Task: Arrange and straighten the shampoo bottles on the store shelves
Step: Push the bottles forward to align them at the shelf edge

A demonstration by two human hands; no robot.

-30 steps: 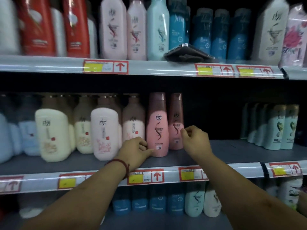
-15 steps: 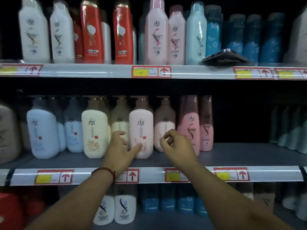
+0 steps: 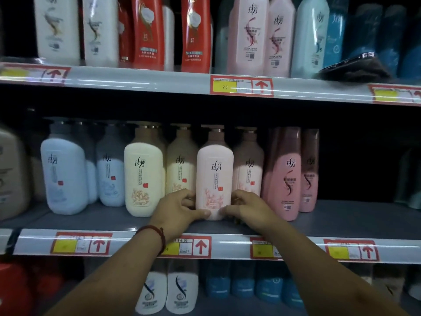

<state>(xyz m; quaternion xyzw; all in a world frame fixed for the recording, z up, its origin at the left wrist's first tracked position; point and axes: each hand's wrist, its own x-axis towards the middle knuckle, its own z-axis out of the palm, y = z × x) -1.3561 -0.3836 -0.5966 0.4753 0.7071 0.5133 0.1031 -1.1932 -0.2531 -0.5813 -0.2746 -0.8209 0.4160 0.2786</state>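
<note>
A pale pink pump bottle (image 3: 214,172) stands upright at the front of the middle shelf (image 3: 341,215). My left hand (image 3: 178,209) grips its lower left side and my right hand (image 3: 247,207) grips its lower right side, thumbs across its base. A cream bottle (image 3: 143,176) stands to its left, with another cream one (image 3: 181,165) behind. A second pale pink bottle (image 3: 248,167) sits behind on the right. Two darker pink bottles (image 3: 283,176) stand further right. Pale blue bottles (image 3: 63,176) fill the left end.
The top shelf carries white, red (image 3: 148,33), pink (image 3: 247,35) and teal bottles, plus a dark flat object (image 3: 355,67) lying near its right edge. The bottom shelf holds white (image 3: 180,290) and blue bottles. Red-and-yellow price tags (image 3: 241,86) line the shelf rails. The middle shelf's right part is bare.
The view has shifted left and closer. Both hands moved from the darker pink bottles to the pale pink pump bottle and closed around its base.
</note>
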